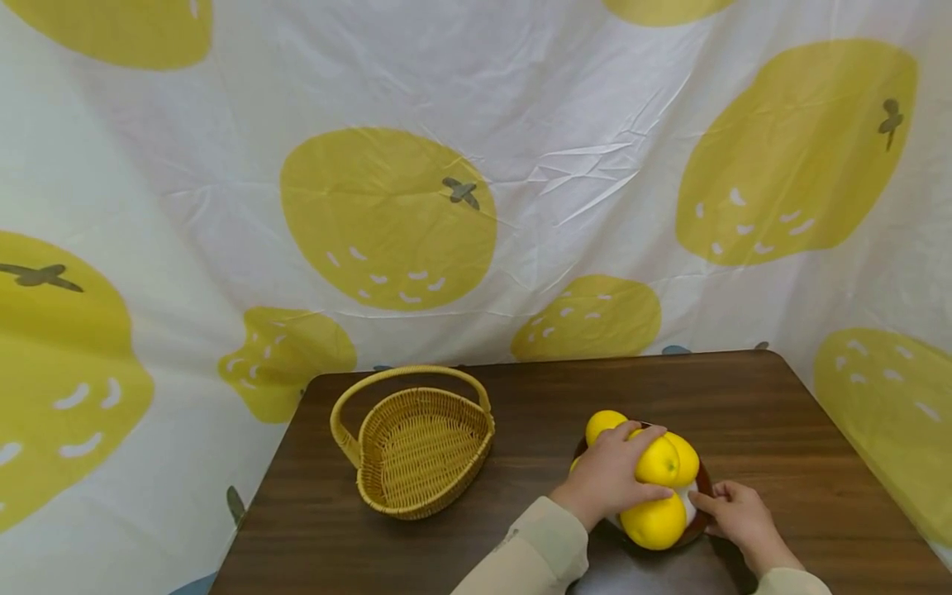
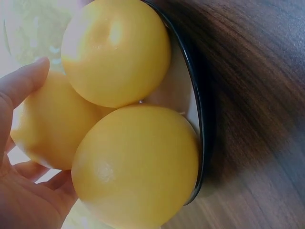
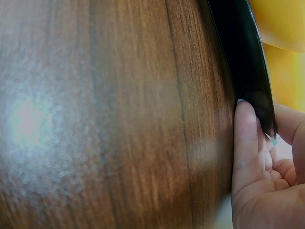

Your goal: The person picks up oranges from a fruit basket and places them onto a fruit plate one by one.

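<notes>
Several yellow lemons are heaped in a round dish [image 1: 697, 529] with a dark outside and a white inside, at the table's right front. My left hand [image 1: 610, 473] reaches over the heap and grips an upper lemon [image 1: 658, 460]. In the left wrist view, thumb and fingers curl round that lemon [image 2: 55, 124], with two others beside it. One lemon [image 1: 654, 522] lies at the dish's near side, another [image 1: 606, 425] at its far side. My right hand [image 1: 744, 521] pinches the dish's right edge; in the right wrist view its thumb is inside the dark wall [image 3: 245, 52], its fingers outside.
A wicker basket [image 1: 424, 506] with an upright arched handle stands left of the dish on the dark wooden table [image 1: 535, 413]. Behind and at the sides hangs a white cloth [image 1: 565, 99] printed with big lemons, close to the table's back edge.
</notes>
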Demonstrator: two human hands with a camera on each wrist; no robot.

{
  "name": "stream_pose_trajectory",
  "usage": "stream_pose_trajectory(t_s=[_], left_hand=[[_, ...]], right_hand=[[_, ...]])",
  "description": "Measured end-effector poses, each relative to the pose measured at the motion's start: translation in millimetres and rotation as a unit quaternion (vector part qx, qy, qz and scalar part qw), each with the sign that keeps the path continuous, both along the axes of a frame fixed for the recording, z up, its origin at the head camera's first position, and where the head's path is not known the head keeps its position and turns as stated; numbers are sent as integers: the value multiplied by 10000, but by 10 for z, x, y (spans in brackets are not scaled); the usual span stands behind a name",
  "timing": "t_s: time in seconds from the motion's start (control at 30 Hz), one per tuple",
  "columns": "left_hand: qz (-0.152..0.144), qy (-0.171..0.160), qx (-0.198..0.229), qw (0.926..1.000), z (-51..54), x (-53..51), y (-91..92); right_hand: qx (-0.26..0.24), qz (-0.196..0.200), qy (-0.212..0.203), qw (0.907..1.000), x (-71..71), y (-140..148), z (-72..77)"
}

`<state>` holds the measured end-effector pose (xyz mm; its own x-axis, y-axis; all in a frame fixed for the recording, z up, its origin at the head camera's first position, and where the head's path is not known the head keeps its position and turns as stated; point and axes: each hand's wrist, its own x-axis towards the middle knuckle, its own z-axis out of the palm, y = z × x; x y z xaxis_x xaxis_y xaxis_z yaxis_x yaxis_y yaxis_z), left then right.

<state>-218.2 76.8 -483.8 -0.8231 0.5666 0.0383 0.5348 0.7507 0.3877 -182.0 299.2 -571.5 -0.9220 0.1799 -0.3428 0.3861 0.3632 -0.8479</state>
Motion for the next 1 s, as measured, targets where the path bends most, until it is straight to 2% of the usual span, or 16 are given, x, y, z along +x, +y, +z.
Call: stream_pose_trajectory(t_s=[0.67, 1.0], left_hand=[[45, 148, 4, 9999, -66, 8, 10], [56, 233, -120, 9996, -54, 24, -16]], right_hand=[[25, 34, -27, 10000, -1, -3, -2], [-13, 4, -43, 10000, -5, -2, 1]])
